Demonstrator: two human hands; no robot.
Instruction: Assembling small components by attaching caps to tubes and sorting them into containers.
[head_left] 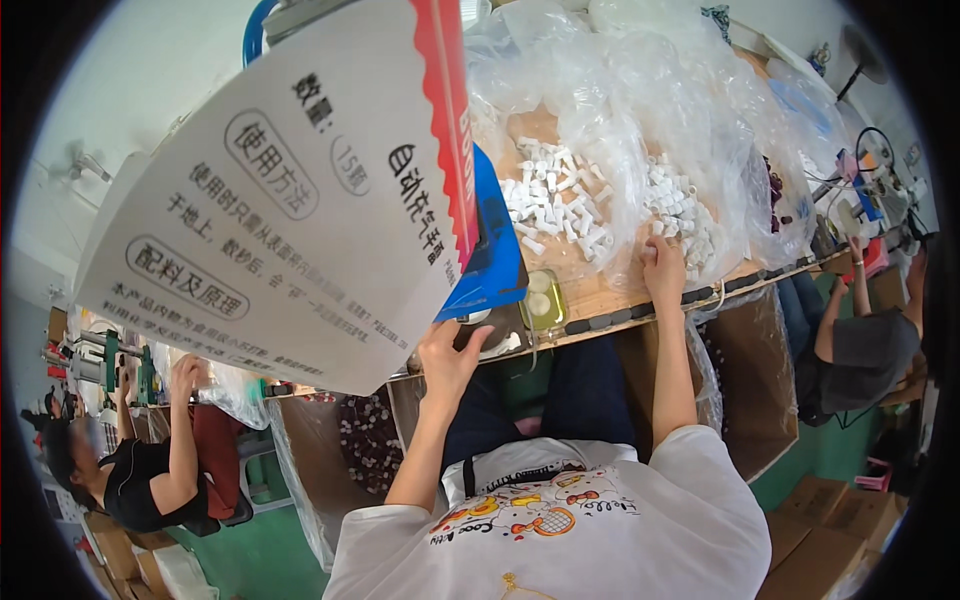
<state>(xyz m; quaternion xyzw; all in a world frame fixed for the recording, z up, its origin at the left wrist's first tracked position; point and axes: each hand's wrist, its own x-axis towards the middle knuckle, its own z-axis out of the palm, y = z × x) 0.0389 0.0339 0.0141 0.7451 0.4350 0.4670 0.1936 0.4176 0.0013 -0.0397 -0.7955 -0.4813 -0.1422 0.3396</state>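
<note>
My right hand [664,272] reaches to the near edge of a heap of small white plastic tube-like pieces [682,205]. Its fingertips are pressed together there, and whatever they pinch is too small to make out. A second, looser pile of the same white pieces [560,195] lies on the wooden tabletop to its left. At the table's front edge, my left hand [447,358] is beside the lower part of a blue machine [495,250]. Its thumb is stretched away from the fingers, whose tips are partly hidden. A large white printed cardboard sheet [290,210] covers most of the machine.
Clear plastic sheeting [640,80] surrounds the piles. A yellow-green tray [560,318] sits between my hands. Cardboard boxes [765,370] stand below the table edge. Other people work at the left [130,475] and right [865,350]. Dark red pieces [776,195] lie farther right.
</note>
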